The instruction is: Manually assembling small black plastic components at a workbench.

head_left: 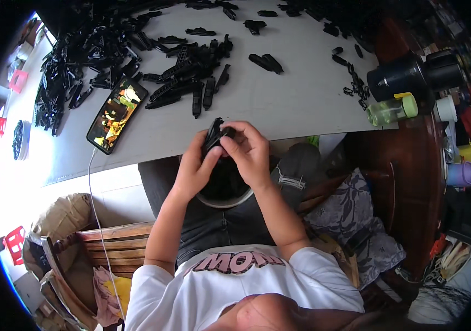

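Note:
Just off the table's near edge, my left hand (192, 170) is closed around a long black plastic part (212, 135). My right hand (251, 159) pinches a small black plastic piece (228, 132) against or right beside that part; whether the two are joined cannot be made out. Below both hands, a round container with a pale rim (225, 206) sits on my lap, its inside dark. Beyond my hands lies a heap of similar long black parts (191, 69) on the grey table (301, 105). Farther left spreads a larger pile of black parts (95, 52).
A phone (117, 115) with a lit screen lies left of my hands, its white cable (96, 204) hanging over the table edge. At the right stand a green-lidded bottle (392, 110) and a dark flask (395, 80), near small black pieces (355, 83). A wooden bench (117, 243) is lower left.

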Demonstrator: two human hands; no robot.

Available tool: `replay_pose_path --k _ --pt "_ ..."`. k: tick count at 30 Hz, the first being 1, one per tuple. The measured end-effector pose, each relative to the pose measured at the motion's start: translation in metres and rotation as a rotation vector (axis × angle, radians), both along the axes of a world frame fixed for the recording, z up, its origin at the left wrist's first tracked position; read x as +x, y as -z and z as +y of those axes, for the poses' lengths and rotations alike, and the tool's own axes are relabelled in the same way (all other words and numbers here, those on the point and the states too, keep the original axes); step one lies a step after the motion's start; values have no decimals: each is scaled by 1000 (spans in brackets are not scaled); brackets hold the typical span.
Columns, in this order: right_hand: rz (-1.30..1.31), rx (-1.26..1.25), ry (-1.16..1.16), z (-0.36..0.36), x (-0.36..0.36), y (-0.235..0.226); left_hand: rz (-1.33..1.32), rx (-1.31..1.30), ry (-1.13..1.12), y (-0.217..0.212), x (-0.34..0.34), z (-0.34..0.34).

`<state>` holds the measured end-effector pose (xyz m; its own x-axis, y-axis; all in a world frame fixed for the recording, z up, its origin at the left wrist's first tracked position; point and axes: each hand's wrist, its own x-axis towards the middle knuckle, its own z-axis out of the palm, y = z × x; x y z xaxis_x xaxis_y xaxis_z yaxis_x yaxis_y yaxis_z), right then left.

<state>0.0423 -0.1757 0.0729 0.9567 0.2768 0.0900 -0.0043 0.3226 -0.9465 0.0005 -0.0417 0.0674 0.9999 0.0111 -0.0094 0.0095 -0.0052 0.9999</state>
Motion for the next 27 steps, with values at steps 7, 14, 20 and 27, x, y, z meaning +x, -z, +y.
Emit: replay_pose_path --k 7,14,20,27 --pt "171 186 -206 -17 -5 6 63 -267 236 -1 -3 -5" --pt "149 86 -74 -24 25 9 -101 293 123 9 14 6" --pt "-642 -1023 588 -43 154 21 -179 1158 -338 -3 71 21" --pt "-872 -1627 329 -29 172 17 -205 1326 -269 5 73 31"
